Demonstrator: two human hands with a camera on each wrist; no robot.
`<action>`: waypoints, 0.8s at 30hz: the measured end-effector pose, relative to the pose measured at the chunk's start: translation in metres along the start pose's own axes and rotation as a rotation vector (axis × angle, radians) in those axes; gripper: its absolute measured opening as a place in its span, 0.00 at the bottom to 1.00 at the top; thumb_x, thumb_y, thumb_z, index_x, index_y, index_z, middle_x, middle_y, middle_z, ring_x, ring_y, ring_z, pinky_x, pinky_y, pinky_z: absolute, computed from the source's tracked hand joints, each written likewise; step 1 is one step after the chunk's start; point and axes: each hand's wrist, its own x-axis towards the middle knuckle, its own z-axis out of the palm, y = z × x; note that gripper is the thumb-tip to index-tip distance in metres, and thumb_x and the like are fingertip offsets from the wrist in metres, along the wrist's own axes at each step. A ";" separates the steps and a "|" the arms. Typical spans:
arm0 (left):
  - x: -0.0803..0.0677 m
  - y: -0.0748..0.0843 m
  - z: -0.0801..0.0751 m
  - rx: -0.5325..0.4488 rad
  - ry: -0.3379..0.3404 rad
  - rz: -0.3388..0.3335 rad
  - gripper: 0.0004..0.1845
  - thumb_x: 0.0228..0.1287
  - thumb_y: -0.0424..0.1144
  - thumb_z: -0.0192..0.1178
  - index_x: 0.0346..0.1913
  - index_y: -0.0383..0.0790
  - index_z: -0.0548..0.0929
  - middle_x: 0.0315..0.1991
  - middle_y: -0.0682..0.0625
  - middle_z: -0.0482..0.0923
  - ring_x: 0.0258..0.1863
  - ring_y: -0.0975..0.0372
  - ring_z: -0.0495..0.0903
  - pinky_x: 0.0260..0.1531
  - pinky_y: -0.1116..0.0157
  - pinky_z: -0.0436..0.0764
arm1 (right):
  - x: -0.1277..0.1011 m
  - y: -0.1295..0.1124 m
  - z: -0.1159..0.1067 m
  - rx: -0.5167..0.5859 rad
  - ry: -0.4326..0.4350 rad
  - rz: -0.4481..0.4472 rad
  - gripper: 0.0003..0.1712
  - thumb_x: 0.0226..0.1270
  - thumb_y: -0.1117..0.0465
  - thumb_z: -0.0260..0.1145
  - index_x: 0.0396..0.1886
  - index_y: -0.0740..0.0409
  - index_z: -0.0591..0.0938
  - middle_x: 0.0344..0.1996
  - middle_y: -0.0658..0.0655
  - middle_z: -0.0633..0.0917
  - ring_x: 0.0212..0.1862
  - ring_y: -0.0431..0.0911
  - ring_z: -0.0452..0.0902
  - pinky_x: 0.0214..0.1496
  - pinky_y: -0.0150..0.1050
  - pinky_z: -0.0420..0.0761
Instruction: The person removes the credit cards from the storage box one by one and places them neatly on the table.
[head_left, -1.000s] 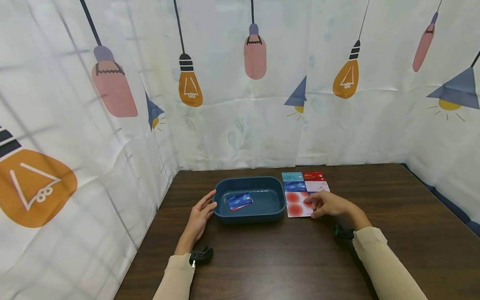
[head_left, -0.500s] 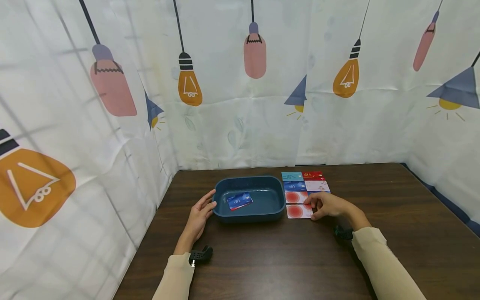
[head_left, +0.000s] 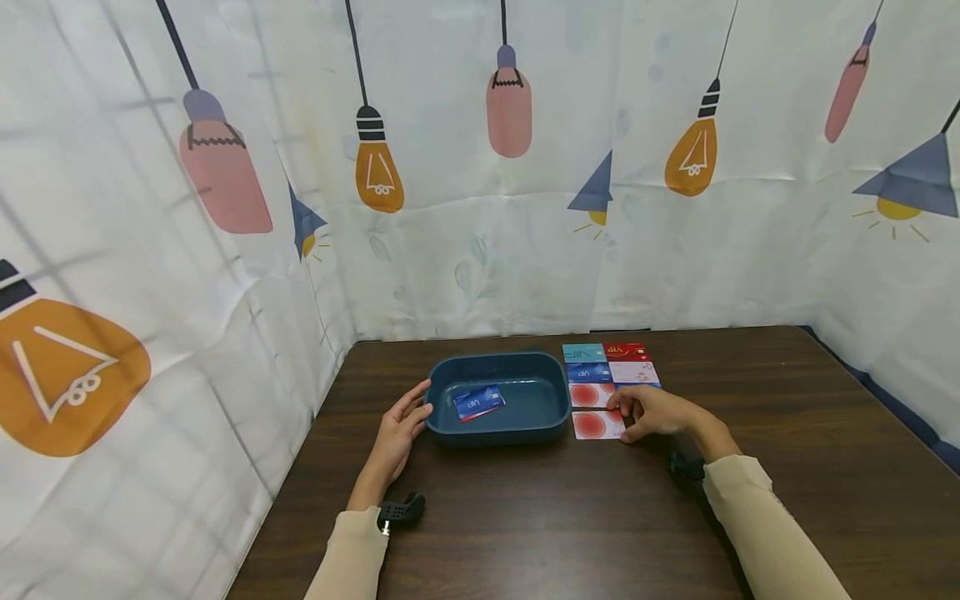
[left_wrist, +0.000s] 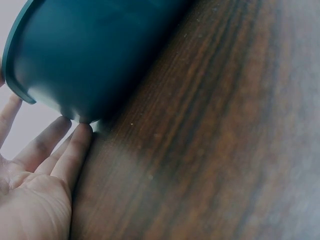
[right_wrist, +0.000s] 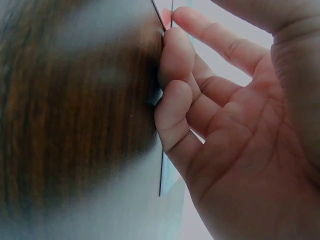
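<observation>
A dark blue rectangular tray point(head_left: 558, 421) stands on the table, with a blue card point(head_left: 478, 402) lying in it over a red-edged one. My left hand point(head_left: 399, 435) rests against the tray's left end; in the left wrist view its fingertips touch the teal wall point(left_wrist: 80, 55). Right of the tray lies a two-column block of cards. My right hand point(head_left: 656, 412) pinches the front card, pale with a red circle point(head_left: 590, 425), with the forefinger on its far side and the thumb near its front edge. In the right wrist view the other fingers point(right_wrist: 175, 107) are curled against the table.
Behind the held card lie another red-circle card point(head_left: 588, 394), a blue card point(head_left: 587, 372), a teal card point(head_left: 583, 353), a red card point(head_left: 624, 348) and a pale pink card point(head_left: 632, 372). A printed curtain point(head_left: 480, 250) hangs around the dark wooden table point(head_left: 510, 525).
The front red-circle card has slid slightly toward me, and a thin gap now separates it from the card behind. My left hand and the tray have hardly moved.
</observation>
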 end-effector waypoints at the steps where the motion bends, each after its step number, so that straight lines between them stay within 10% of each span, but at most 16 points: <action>1: 0.000 0.000 0.000 -0.002 0.001 0.000 0.27 0.77 0.41 0.58 0.76 0.50 0.70 0.76 0.42 0.67 0.73 0.51 0.68 0.58 0.71 0.78 | 0.000 0.000 0.000 -0.006 0.002 -0.002 0.26 0.57 0.60 0.79 0.53 0.62 0.80 0.36 0.56 0.76 0.34 0.44 0.70 0.34 0.32 0.73; 24: 0.000 0.000 0.000 0.005 -0.006 0.001 0.27 0.78 0.40 0.57 0.76 0.48 0.69 0.76 0.43 0.67 0.73 0.51 0.68 0.61 0.68 0.78 | 0.000 0.001 0.001 -0.025 0.062 0.014 0.22 0.60 0.58 0.78 0.50 0.60 0.82 0.33 0.56 0.76 0.33 0.45 0.69 0.33 0.33 0.71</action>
